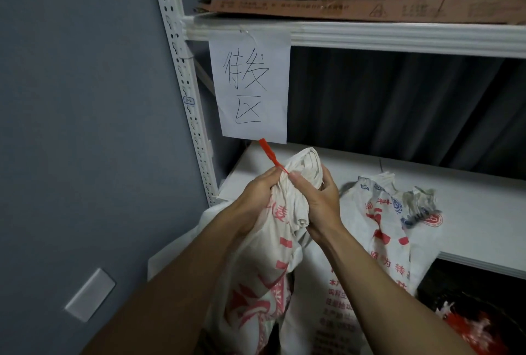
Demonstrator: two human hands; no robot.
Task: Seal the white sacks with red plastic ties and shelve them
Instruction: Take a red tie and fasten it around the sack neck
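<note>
left hand (257,194) and right hand (318,201) both clenched on the bunched neck of a white woven sack with red print (273,263), held upright against the white shelf board (469,212). thin red plastic tie (270,155) angled up-left from between the thumbs. second printed white sack (378,229) lying just right of the grip.

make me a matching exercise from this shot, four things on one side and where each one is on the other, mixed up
Things:
1. red plastic tie
2. paper sign
3. flattened cardboard
4. second white sack

Places:
A. lying on the lower shelf board, right of the hands
B. lying on the upper shelf
C. sticking up from the gathered neck of the held sack
D. hanging from the front edge of the upper shelf

Pairs: 1-C, 2-D, 3-B, 4-A
</note>
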